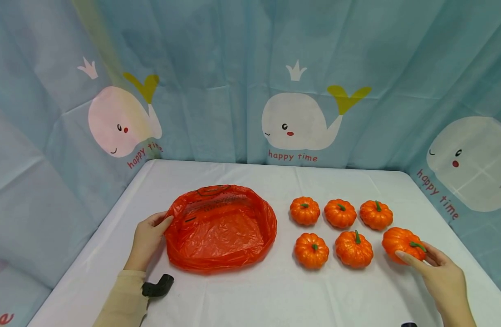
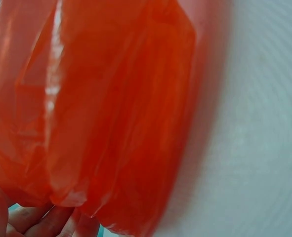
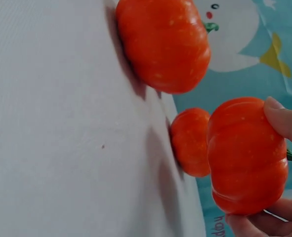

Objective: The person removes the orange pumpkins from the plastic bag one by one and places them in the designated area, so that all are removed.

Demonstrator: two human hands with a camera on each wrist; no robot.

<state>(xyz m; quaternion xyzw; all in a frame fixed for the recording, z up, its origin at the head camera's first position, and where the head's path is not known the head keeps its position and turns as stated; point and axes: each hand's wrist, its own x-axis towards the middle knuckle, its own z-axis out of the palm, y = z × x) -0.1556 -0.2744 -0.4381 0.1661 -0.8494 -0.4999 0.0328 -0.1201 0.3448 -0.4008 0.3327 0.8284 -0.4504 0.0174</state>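
A red plastic bag [image 1: 222,231] lies spread wide on the table's left half, its mouth facing up and its rim rolled outward. My left hand [image 1: 150,236] pinches the bag's left rim between thumb and fingers; in the left wrist view the red film [image 2: 111,108] covers most of that hand. On the right, my right hand [image 1: 442,274] grips a small orange pumpkin [image 1: 401,245] by its sides, the green stem toward the palm. The right wrist view shows this pumpkin [image 3: 248,157] held off the cloth, between thumb and fingers.
Several more pumpkins [image 1: 354,249] sit in two rows between the bag and my right hand. White cloth covers the table [image 1: 250,299]. A blue curtain [image 1: 234,68] with whale prints hangs behind and at both sides. A black curved piece [image 1: 158,286] is by the left sleeve.
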